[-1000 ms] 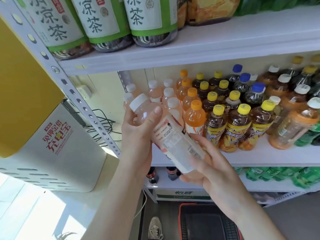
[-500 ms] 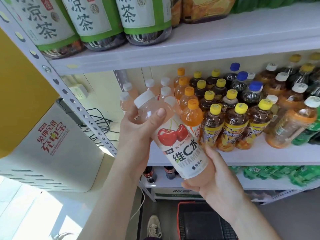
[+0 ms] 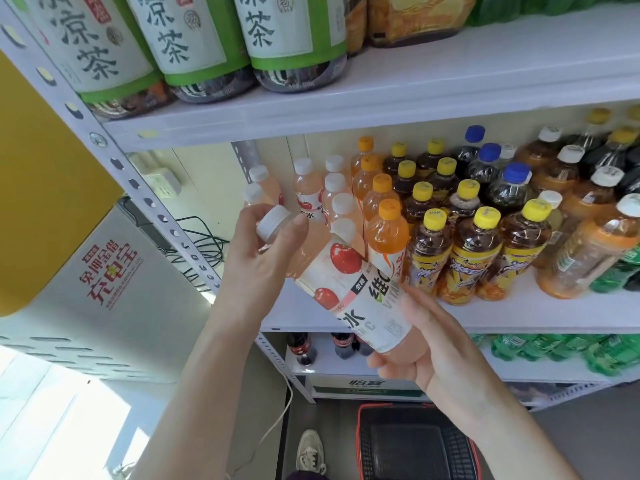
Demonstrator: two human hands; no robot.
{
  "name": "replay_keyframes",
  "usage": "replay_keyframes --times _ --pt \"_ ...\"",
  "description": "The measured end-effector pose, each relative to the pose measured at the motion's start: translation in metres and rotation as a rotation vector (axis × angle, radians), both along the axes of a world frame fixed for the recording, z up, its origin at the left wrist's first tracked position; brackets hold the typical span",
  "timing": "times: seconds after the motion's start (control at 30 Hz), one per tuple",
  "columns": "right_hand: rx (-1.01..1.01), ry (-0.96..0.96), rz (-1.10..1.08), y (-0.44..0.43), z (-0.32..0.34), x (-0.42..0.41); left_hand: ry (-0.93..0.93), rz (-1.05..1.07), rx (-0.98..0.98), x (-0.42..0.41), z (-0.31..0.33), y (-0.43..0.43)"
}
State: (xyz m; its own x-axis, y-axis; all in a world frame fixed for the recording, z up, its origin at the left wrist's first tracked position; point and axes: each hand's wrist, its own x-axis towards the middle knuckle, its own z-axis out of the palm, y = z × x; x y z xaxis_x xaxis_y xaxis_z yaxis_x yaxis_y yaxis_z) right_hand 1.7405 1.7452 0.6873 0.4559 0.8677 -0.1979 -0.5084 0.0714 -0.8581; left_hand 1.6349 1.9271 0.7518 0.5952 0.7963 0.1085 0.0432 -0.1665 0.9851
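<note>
Cherry vit-C bottle (image 3: 349,292) hangs tilted in mid-air, cap up-left, base down-right, in front of the middle shelf (image 3: 519,313) and not on it. L hand (image 3: 256,265) curls round the neck, fingertips by the white cap (image 3: 273,225). R hand (image 3: 426,351) cups the base from below.

Vs 1 s ago, the label has rolled from barcode side to cherry front, and the L grip has crept from the shoulder up to the cap. Reads as label check done, prob. a keeper.

Matching pink bottles (image 3: 304,188) stand behind on the shelf, w/ orange bottles (image 3: 388,233) just beside. Red-rimmed basket (image 3: 415,441) sits on the floor below, likely the next stop.
</note>
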Motion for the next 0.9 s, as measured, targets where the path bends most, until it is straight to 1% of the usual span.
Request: replay_keyframes --times 0.1,0.23,0.33,0.43,0.5,0.6,0.63,0.67,0.7,0.77,0.8,0.83,0.87,0.9 --pt "-0.047 0.059 0.040 0.002 0.000 0.003 0.074 -0.056 0.020 -0.010 0.000 0.006" --pt "-0.166 0.231 0.088 0.003 -0.004 0.006 0.209 -0.211 0.106 -0.022 0.005 0.019" --pt "-0.181 0.280 0.109 0.006 -0.010 0.006 0.287 -0.186 0.164 -0.024 0.002 0.028" --pt "-0.182 0.291 0.060 0.011 -0.016 0.006 0.270 -0.120 0.145 -0.024 -0.004 0.027" --pt "-0.190 0.285 0.020 0.016 -0.020 0.006 0.247 -0.077 0.092 -0.024 -0.008 0.026" --pt "-0.197 0.296 -0.007 0.024 -0.024 0.008 0.199 -0.082 0.051 -0.025 -0.010 0.025" --pt "-0.211 0.269 -0.007 0.026 -0.024 0.008 0.182 -0.082 0.054 -0.025 -0.009 0.024" --pt "-0.245 0.183 -0.005 0.030 -0.023 0.008 0.163 -0.062 0.064 -0.024 -0.008 0.024" --pt "-0.304 0.010 0.010 0.033 -0.021 0.008 0.153 -0.021 0.093 -0.022 -0.008 0.024" --pt "-0.445 -0.504 0.055 0.040 -0.019 0.008 0.221 0.118 0.232 -0.015 -0.010 0.025" --pt "-0.492 -0.781 0.057 0.043 -0.022 0.010 0.292 0.194 0.313 -0.011 -0.012 0.026" --pt "-0.507 -1.000 0.026 0.046 -0.023 0.010 0.362 0.258 0.376 -0.007 -0.014 0.027" --pt "-0.477 -1.140 -0.023 0.049 -0.022 0.011 0.419 0.308 0.416 -0.003 -0.018 0.029" --pt "-0.424 -1.227 -0.067 0.053 -0.020 0.013 0.460 0.346 0.436 0.000 -0.022 0.033"
